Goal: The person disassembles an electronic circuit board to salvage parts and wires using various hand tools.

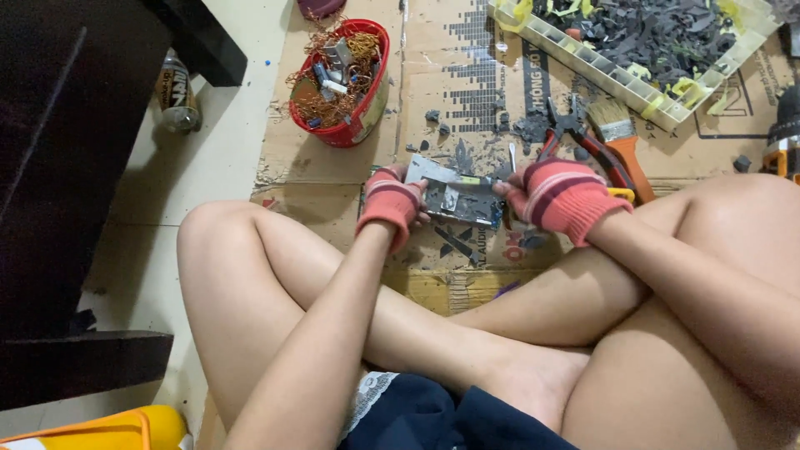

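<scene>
I sit cross-legged on flattened cardboard (pixel 467 75). Both my hands wear red striped knit gloves. My left hand (pixel 390 202) grips the left end of a flat grey metal electronic part (pixel 457 196) held just above the cardboard in front of my legs. My right hand (pixel 560 194) holds the part's right end, fingers curled over its edge. A thin metal tool tip (pixel 511 155) sticks up beside my right hand's fingers; whether that hand holds it I cannot tell.
A red bowl (pixel 364 112) of copper wire and metal scraps sits at upper left. Red-handled pliers (pixel 575 133) and an orange-handled paintbrush (pixel 623 137) lie beyond my right hand. A pale crate (pixel 583 65) holds dark scrap. A can (pixel 177 96) stands by dark furniture (pixel 58 125).
</scene>
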